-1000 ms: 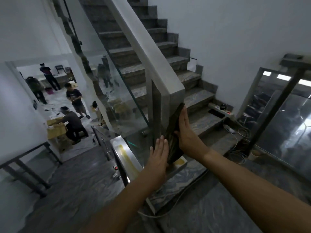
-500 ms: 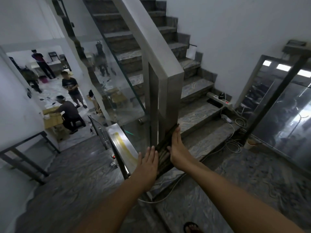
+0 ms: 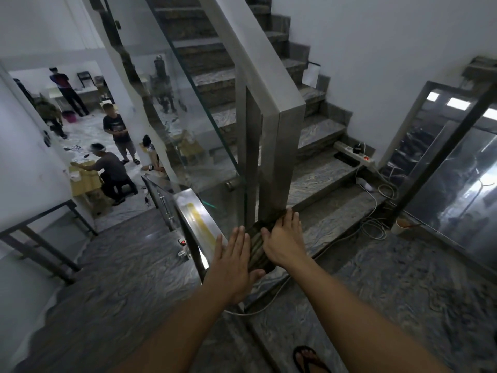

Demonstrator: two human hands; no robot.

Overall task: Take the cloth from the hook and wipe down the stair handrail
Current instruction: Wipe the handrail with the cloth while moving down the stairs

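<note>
1. The dark, striped, crumpled cloth (image 3: 257, 244) sits low on the vertical end post of the brushed-steel square-section stair handrail (image 3: 279, 146), close to the foot of the post, at about 6 o'clock from the handrail's top corner.
2. The right hand (image 3: 282, 242) lies flat and open against the cloth from the 3 o'clock side, its fingers extended upward and pressing the fabric to the post.
3. The left hand (image 3: 234, 267) is open too, fingers straight and together, its palm facing the cloth from the 9 o'clock side; its thumb touches the cloth's lower edge.
4. The cloth is sandwiched between the two palms rather than gripped in a fist.
5. A clear glass balustrade panel (image 3: 188, 111) runs up from the post toward 11 o'clock.
6. Grey marbled stone steps (image 3: 322, 170) climb behind the post toward 12 o'clock.
7. A white power strip (image 3: 355, 154) with cables lies on a step at 2 o'clock from the hands.
8. A foot in a black sandal (image 3: 309, 358) shows at 5 o'clock, on the landing.
</note>
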